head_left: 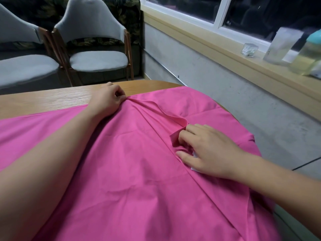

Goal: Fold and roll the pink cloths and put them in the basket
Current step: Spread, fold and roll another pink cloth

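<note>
Folding appears barely begun: left hand (pixel 107 99) pinches pink cloth (pixel 130 171) at far edge, right hand (pixel 208 150) pinches a crease; rolling remains.

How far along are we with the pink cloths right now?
Done: nothing yet; nothing folded or rolled shows in view. In hand: one pink cloth lies spread and wrinkled over the wooden table; the left hand pinches its far edge, and the right hand grips a raised flap near the middle. Left: the folding, rolling and putting away.
</note>
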Tool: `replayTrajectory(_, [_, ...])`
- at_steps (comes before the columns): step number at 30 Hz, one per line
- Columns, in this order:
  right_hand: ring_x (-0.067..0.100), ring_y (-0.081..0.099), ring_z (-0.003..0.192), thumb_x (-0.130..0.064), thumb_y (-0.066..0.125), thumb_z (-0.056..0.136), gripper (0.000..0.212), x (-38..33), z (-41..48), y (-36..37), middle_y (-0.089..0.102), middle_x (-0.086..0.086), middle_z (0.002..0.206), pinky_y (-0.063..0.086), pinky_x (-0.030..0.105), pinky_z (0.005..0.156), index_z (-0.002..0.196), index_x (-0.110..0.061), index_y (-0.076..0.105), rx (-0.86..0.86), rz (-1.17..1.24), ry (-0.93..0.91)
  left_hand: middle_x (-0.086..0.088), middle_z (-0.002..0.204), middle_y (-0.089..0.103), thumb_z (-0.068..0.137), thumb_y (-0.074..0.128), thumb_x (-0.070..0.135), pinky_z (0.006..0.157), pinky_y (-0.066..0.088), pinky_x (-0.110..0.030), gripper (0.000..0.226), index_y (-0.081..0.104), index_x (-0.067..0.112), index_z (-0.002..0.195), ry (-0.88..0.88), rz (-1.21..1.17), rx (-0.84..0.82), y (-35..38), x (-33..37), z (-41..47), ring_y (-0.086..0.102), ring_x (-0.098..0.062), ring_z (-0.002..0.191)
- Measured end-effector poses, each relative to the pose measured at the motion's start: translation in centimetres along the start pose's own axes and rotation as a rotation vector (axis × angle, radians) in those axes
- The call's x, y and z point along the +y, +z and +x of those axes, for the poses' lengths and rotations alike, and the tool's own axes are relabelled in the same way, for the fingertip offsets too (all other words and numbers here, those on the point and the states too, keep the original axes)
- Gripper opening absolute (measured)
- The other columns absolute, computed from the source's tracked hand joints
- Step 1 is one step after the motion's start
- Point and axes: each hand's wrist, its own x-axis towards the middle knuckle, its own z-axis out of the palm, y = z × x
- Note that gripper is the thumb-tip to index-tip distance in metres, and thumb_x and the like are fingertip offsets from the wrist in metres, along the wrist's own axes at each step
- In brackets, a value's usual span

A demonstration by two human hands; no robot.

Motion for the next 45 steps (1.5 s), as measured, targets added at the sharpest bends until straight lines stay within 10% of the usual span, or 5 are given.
replayTrajectory(7, [0.012,0.050,0.074,-0.024,0.057,0.096,0.024,3.2,0.6,-1.1,0.050,-0.012,0.081,0.038,0.035,0.068,0.082,-0.038,0.044,0.064,0.202,0.150,0.001,0.100,0.059,0.096,0.071,0.035,0.087,0.052,-0.042,0.009,0.070,0.027,0.093,0.008,0.003,0.006,-0.1,-0.1,0.1,0.057,-0.020,0.089])
replayTrajectory(19, [0.022,0.054,0.066,-0.010,0.063,0.096,0.015,16.1,5.4,-2.1,0.062,0.011,0.076,0.041,0.033,0.061,0.086,0.000,0.066,0.086,0.513,0.873,0.000,0.099,0.061,0.096,0.072,0.034,0.087,0.052,-0.043,0.010,0.071,0.025,0.091,-0.009,-0.011,0.006,0.1,-0.2,0.2,0.059,-0.024,0.093])
replayTrajectory(45, [0.031,0.064,0.079,-0.007,0.060,0.082,0.012,21.8,18.1,2.2,0.065,0.012,0.078,0.041,0.026,0.059,0.074,-0.011,0.068,0.075,0.371,0.938,-0.004,0.098,0.063,0.095,0.073,0.029,0.089,0.051,-0.047,0.009,0.068,0.022,0.092,-0.003,0.041,0.055,0.7,-0.3,0.2,0.060,-0.030,0.098])
